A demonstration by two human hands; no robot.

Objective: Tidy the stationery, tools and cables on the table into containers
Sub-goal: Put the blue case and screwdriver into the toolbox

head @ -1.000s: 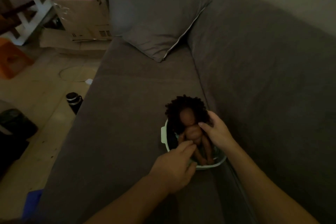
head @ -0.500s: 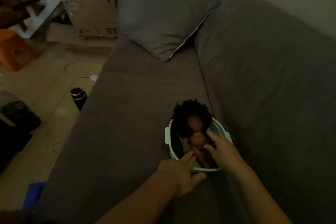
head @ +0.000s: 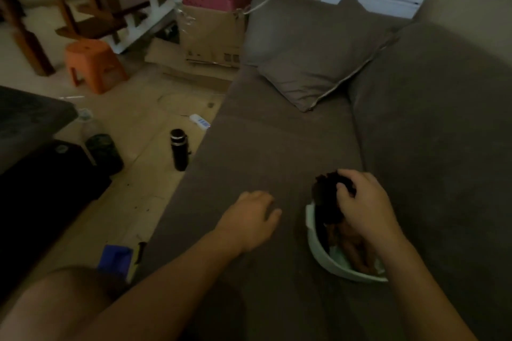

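the main risk we see is the tub (head: 318, 246) tipping. it sits on the soft sofa (head: 263, 152) seat, just beside the backrest, and looks tilted, with the doll (head: 349, 238) lying in it and its dark curly head hanging over the far rim. if we pull up or push sideways on the head alone, the light tub could roll or slide with it, or the doll could flop out onto the seat, since nothing braces the rim. a lesser worry is that no stationery, tool or cable shows on the sofa, so effort here may not serve the task. our right hand (head: 363, 202) arches over the doll's head from above, fingers curled down into the hair and gripping it, as far as we can tell. our left hand (head: 249, 219) is apart from the tub, palm down over the seat, fingers loose and holding nothing. we cannot tell whether it touches the fabric.
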